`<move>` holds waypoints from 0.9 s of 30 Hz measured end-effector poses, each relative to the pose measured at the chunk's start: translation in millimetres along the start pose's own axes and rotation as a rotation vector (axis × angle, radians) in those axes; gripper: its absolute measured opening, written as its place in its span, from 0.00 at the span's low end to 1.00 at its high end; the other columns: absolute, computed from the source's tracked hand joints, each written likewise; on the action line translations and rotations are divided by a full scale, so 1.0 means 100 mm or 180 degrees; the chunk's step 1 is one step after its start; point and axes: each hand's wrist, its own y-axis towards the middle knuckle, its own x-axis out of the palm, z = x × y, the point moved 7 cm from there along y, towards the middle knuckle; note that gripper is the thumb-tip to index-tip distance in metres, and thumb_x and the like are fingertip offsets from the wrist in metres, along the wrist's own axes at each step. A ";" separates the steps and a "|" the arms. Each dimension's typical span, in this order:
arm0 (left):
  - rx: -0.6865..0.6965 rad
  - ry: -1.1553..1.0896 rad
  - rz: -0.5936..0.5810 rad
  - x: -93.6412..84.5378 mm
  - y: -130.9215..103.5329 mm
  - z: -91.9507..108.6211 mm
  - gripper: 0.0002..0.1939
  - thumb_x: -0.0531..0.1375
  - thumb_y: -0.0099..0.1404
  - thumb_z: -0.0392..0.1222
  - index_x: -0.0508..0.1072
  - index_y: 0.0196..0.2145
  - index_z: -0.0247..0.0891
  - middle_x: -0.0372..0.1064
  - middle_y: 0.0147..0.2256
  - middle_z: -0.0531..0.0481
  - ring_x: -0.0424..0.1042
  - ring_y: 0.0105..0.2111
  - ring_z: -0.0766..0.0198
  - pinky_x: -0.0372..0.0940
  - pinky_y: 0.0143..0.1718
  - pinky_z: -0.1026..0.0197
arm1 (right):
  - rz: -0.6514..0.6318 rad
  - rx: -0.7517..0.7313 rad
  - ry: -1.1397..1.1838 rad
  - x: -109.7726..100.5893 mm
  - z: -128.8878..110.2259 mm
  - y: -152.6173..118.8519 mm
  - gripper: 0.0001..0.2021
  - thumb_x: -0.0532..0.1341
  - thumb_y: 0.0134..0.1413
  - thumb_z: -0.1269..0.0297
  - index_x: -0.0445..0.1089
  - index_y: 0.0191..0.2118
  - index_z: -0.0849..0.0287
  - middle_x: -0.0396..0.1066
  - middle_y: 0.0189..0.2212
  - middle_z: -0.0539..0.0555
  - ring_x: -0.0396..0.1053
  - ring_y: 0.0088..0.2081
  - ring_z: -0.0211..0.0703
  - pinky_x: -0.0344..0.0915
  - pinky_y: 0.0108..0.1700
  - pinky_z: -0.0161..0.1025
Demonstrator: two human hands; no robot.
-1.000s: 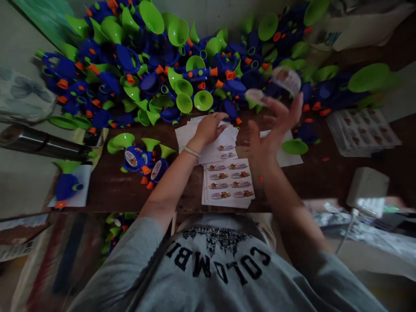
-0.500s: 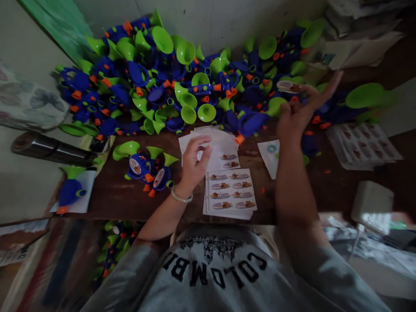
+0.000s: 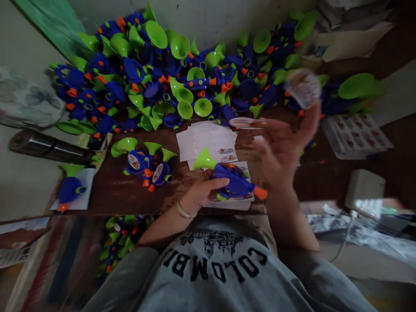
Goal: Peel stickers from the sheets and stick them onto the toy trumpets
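Observation:
My left hand (image 3: pixel 203 190) is closed around a blue toy trumpet (image 3: pixel 235 182) with a green bell and an orange mouthpiece. Its thumb lies across the trumpet's body, above a stack of printed sticker sheets (image 3: pixel 246 166). Over to the right, my right hand (image 3: pixel 281 147) is raised with fingers spread and somewhat blurred. An oval sticker (image 3: pixel 248 123) clings to one fingertip, seen nearly edge-on, and a rounder sticker (image 3: pixel 303 88) sits on another. White backing sheets (image 3: pixel 208 141) lie behind the trumpet.
A large heap of toy trumpets (image 3: pixel 185 93) lines the wall. Several stickered trumpets (image 3: pixel 147 162) stand at left, near a dark flask (image 3: pixel 48 146). At right lie more sticker sheets (image 3: pixel 357 134) and a white box with a cable (image 3: pixel 365 193). More trumpets (image 3: pixel 120 242) lie below the table edge.
My left hand, empty before, now holds a toy trumpet over the sticker sheets. My right hand has come nearer and lower, with the stickers still on its fingertips.

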 end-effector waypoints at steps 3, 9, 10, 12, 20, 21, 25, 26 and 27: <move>-0.0435 -0.1575 0.0697 -0.12 0.01 -0.04 0.37 0.71 0.63 0.66 0.74 0.61 0.40 0.84 0.43 0.43 0.86 0.46 0.46 0.82 0.52 0.42 | 0.0994 -0.0076 0.0214 -0.39 -0.02 -0.03 0.38 0.75 0.57 0.57 0.61 0.69 0.31 0.74 0.44 0.49 0.78 0.46 0.45 0.80 0.51 0.46; 0.0178 -0.2329 0.1060 -0.09 0.01 0.19 0.48 0.78 0.56 0.52 0.64 0.70 0.53 0.74 0.64 0.44 0.76 0.64 0.44 0.73 0.66 0.42 | 0.0940 0.0466 0.0539 -0.08 -0.22 -0.35 0.40 0.78 0.52 0.61 0.66 0.68 0.33 0.73 0.35 0.44 0.73 0.33 0.37 0.79 0.39 0.37; 0.0359 -0.2210 0.1116 -0.09 0.00 0.21 0.48 0.78 0.57 0.51 0.63 0.70 0.54 0.72 0.66 0.44 0.74 0.66 0.45 0.72 0.67 0.43 | 0.0856 0.0491 0.0541 0.02 -0.27 -0.40 0.40 0.77 0.54 0.62 0.64 0.69 0.32 0.74 0.36 0.43 0.73 0.33 0.36 0.79 0.39 0.36; 0.0640 -0.1941 0.1208 -0.09 -0.05 0.22 0.48 0.77 0.59 0.51 0.61 0.71 0.55 0.67 0.69 0.45 0.71 0.69 0.46 0.70 0.69 0.46 | 0.0720 0.0450 0.0518 0.16 -0.36 -0.46 0.41 0.76 0.56 0.63 0.62 0.70 0.30 0.75 0.36 0.42 0.75 0.34 0.36 0.79 0.40 0.34; 0.1051 -0.1535 0.1187 -0.14 -0.16 0.28 0.41 0.74 0.65 0.47 0.61 0.70 0.55 0.65 0.70 0.48 0.74 0.65 0.54 0.70 0.69 0.52 | 0.0409 0.0398 0.0564 0.30 -0.41 -0.47 0.42 0.73 0.57 0.71 0.61 0.72 0.33 0.76 0.36 0.43 0.75 0.34 0.33 0.78 0.37 0.28; 0.1058 -0.1517 0.1169 -0.14 -0.16 0.29 0.41 0.73 0.65 0.46 0.61 0.70 0.55 0.65 0.70 0.48 0.74 0.65 0.53 0.69 0.69 0.52 | 0.0386 0.0401 0.0541 0.30 -0.42 -0.46 0.42 0.73 0.57 0.70 0.61 0.72 0.33 0.76 0.36 0.43 0.75 0.34 0.33 0.78 0.37 0.28; 0.1157 -0.1449 0.1111 -0.14 -0.16 0.34 0.40 0.73 0.66 0.46 0.61 0.70 0.55 0.63 0.71 0.48 0.72 0.68 0.52 0.68 0.71 0.50 | 0.0315 0.0445 0.0398 0.31 -0.45 -0.47 0.42 0.74 0.58 0.68 0.59 0.72 0.33 0.76 0.37 0.44 0.75 0.34 0.35 0.78 0.35 0.30; 0.1186 -0.1453 0.1089 -0.13 -0.16 0.34 0.39 0.73 0.66 0.45 0.61 0.70 0.55 0.63 0.71 0.48 0.71 0.68 0.52 0.68 0.71 0.50 | 0.0318 0.0454 0.0377 0.31 -0.45 -0.48 0.42 0.73 0.58 0.68 0.59 0.72 0.33 0.76 0.37 0.44 0.75 0.34 0.35 0.78 0.35 0.30; 0.1204 -0.1468 0.1057 -0.12 -0.15 0.34 0.39 0.72 0.66 0.45 0.61 0.70 0.55 0.62 0.72 0.48 0.70 0.69 0.52 0.68 0.72 0.50 | 0.0320 0.0458 0.0358 0.30 -0.46 -0.48 0.42 0.73 0.58 0.68 0.59 0.73 0.33 0.76 0.37 0.44 0.76 0.35 0.36 0.78 0.36 0.31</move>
